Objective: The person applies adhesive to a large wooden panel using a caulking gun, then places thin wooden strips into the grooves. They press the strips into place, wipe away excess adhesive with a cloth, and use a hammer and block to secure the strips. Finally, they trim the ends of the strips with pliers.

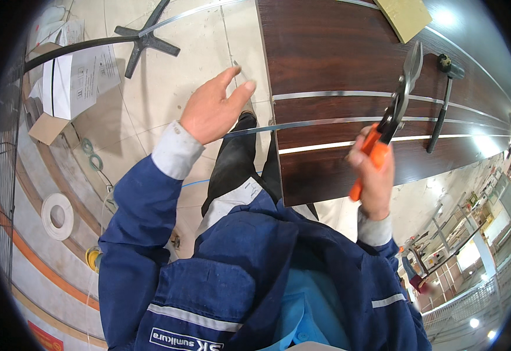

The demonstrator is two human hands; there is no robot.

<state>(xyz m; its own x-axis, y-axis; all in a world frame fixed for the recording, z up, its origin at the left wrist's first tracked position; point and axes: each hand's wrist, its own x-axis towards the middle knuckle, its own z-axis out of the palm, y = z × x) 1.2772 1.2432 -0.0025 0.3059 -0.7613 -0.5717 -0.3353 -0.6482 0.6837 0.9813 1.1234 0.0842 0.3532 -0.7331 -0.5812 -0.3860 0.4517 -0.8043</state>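
My right hand (pixel 374 175) grips tin snips (pixel 400 93) by their orange handles, over the dark brown wood-grain tabletop (pixel 337 64). The grey blades point away from me and look closed or nearly so. Left of the table edge, my left hand (pixel 211 108) hovers over the floor, thumb and forefinger spread; its other fingers are partly hidden. Close to those fingertips is a small thin grey piece (pixel 237 63), and I cannot tell whether it is touched. A narrow metal strip (pixel 320 121) crosses the table, its left end overhanging beside my left hand.
More metal strips (pixel 320 94) run across the tabletop. A black-headed hammer (pixel 441 111) and a yellowish block (pixel 404 17) lie there too. On the floor at left are a black star-shaped base (pixel 144 40), an opened white carton (pixel 71 82) and a white roll (pixel 58 216).
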